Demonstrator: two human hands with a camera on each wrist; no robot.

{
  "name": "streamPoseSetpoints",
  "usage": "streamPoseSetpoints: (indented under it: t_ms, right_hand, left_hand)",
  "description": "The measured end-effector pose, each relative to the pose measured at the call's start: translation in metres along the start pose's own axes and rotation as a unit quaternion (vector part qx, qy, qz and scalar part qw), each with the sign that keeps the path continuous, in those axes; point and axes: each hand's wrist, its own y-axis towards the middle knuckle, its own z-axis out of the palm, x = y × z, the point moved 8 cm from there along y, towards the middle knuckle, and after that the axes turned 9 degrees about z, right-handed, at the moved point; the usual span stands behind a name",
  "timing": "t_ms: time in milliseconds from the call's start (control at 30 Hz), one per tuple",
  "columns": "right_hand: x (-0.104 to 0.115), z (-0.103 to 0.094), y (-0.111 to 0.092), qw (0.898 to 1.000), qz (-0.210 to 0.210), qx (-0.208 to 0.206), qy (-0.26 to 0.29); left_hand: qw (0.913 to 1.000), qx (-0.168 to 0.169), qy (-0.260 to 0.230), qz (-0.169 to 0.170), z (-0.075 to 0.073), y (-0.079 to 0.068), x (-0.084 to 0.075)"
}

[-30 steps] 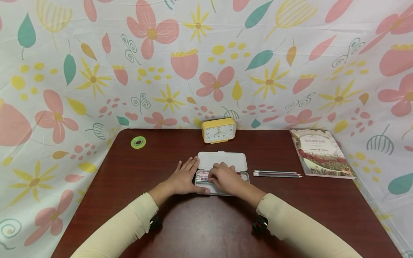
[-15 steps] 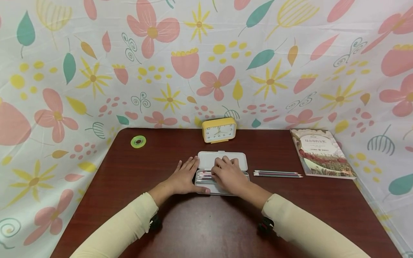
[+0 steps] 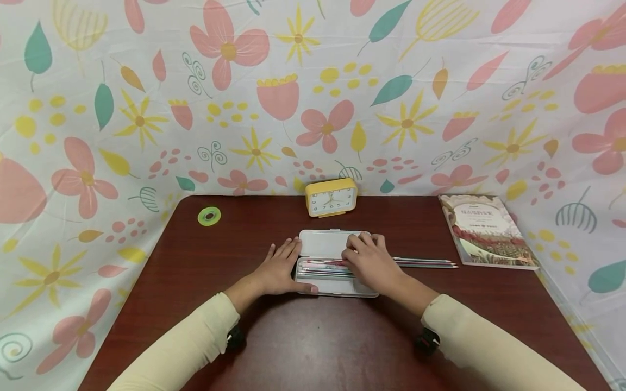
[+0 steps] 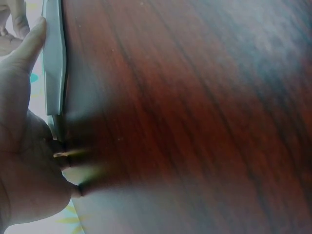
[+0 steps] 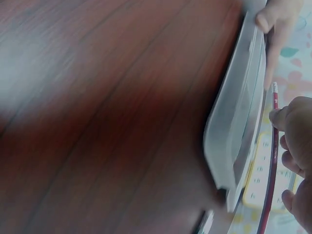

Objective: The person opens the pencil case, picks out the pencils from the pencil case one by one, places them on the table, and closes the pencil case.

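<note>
A white pencil case [image 3: 342, 287] lies open on the table, its lid [image 3: 318, 244] folded back. Several pencils [image 3: 318, 272] rest in its rear part. My left hand [image 3: 279, 272] braces the left end of the case, fingers spread straight beside the lid and thumb along the front rim. Above the right part of the case, my right hand [image 3: 373, 263] pinches a red pencil [image 5: 273, 156]. The right wrist view shows this pencil raised over the case rim, its white-tipped end [image 5: 275, 87] past the fingertips.
More pencils [image 3: 425, 263] lie just right of the case, partly behind the right hand. A yellow clock [image 3: 332, 199] stands behind the lid. A book [image 3: 486, 231] lies at the right, and a green tape roll [image 3: 209, 216] at the back left.
My right hand has moved right across the case, drawing up the red pencil and uncovering the others inside. My left hand has stayed in place.
</note>
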Motion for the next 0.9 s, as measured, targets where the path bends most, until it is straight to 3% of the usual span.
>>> streamPoseSetpoints:
  t_ms: [500,900]
  right_hand:
    - [-0.074,-0.015,-0.042,0.998,0.052,-0.017,0.015]
    - [-0.11,-0.027,-0.08,0.996,0.038,-0.081,0.007]
  left_hand:
    - [0.9999,0.001,-0.009,0.006,0.001,-0.002,-0.001]
    - [0.9999,0.002,-0.013,0.004,0.001,-0.001,-0.001]
